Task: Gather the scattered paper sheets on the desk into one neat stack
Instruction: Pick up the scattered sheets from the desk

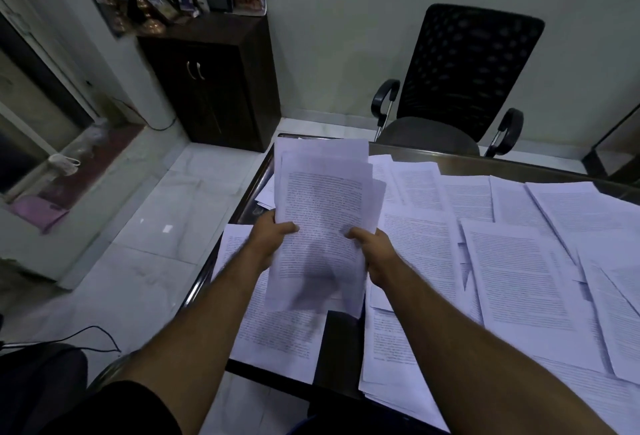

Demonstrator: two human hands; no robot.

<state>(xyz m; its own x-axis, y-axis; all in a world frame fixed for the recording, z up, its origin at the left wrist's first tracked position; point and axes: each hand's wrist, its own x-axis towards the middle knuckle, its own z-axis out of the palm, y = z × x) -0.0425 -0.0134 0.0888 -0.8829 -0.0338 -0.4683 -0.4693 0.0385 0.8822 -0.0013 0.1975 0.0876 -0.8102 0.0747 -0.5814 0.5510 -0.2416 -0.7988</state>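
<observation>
Both hands hold one loose bundle of printed sheets (322,213) up off the surface: the left hand (268,244) has its grip on the bundle's left edge, thumb curled over the front page, and the right hand (372,251) has its grip on the right edge, thumb likewise on the front. The bundle stands roughly upright between the two grips, its pages uneven, with several corners fanned out above them and the lower part hanging below the thumbs, blurred.

Under the grips and just toward the person, more sheets lie flat on the dark surface (341,348); one sheet (277,337) lies beneath the left forearm. To the right of the right grip, scattered sheets (519,278) cover most of the surface, overlapping one another at varied angles. A few more pages (265,197) show behind the bundle, left of the left grip.

Beyond the grips, past the far edge of the surface, stands a black mesh office chair (464,74). Far to the left of the grips a dark wooden cabinet (211,84) stands on the pale floor, with framed pictures on top.
</observation>
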